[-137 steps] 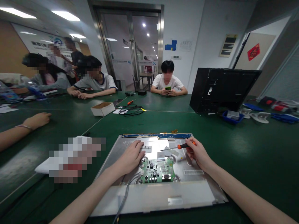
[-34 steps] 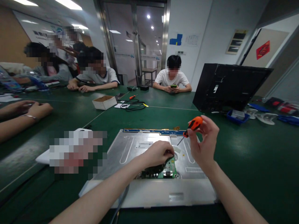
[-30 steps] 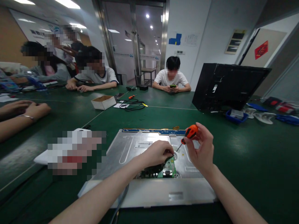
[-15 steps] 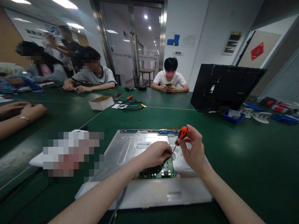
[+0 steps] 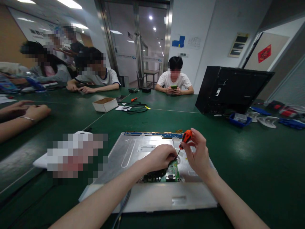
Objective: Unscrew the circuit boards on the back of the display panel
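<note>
Your right hand (image 5: pixel 199 156) is closed around a small screwdriver (image 5: pixel 184 140) with an orange handle. Your fingers pinch the handle near its top, and the thin dark shaft slants down and to the left. Its tip sits at the far edge of the green circuit board (image 5: pixel 170 173), right by your left fingertips. The tip is too small to see clearly, so you cannot tell if it is in a screw.

Your left hand (image 5: pixel 160 157) is curled down on the far part of the board, with the fingertips pressed together near the tip. It may be holding a tiny screw or just steadying the board; the picture does not show which.

The board lies on the silver metal back of a screen panel (image 5: pixel 133 152), close to the panel's near edge. The panel rests flat on the green table (image 5: pixel 250 159), near your edge of it. A grey cable (image 5: pixel 122 205) runs from under your left arm over the panel's near edge.

To do this well, stand the screwdriver more upright so it does not slip. Push down gently and turn slowly. Keep your left hand pressing the board so it stays flat. Keep your fingertips a little away from the sharp tip.

A black monitor shell (image 5: pixel 232 89) stands toward the far right of the table. A small cardboard box (image 5: pixel 105 104) sits farther back on the left.
</note>
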### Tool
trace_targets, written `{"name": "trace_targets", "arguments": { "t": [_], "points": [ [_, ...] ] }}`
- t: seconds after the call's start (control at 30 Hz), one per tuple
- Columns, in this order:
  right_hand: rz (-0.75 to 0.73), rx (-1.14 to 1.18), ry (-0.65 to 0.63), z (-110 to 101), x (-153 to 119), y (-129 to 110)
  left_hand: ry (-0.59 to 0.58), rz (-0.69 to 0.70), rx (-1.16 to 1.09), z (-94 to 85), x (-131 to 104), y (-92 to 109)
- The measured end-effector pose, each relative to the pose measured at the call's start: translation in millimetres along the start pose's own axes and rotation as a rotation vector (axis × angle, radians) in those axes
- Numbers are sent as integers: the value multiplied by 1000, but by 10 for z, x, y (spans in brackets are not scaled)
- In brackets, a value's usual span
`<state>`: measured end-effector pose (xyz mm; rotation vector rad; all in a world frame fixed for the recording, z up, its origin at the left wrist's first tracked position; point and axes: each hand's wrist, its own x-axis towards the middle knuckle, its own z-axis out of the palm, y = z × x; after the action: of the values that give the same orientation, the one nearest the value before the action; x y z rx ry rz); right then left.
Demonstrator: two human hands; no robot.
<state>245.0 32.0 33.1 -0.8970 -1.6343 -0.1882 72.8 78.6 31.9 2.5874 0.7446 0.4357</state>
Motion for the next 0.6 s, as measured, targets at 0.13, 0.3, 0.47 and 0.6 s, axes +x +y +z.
{"name": "trace_targets", "arguments": {
  "t": [0.13, 0.3, 0.47, 0.6],
  "points": [
    [-23, -6, -5, -2, 10, 2, 2, 3, 1, -1, 1, -5],
    [-27, -34, -61, -32, 39, -25, 0, 4, 7, -3, -2, 0],
    [-10, -50, -99, -65, 48, -66, 1, 4, 14, -4, -1, 11],
    [-23, -76, -96, -61, 46, -57, 0, 2, 21, -8, -2, 17]
  ]
}}
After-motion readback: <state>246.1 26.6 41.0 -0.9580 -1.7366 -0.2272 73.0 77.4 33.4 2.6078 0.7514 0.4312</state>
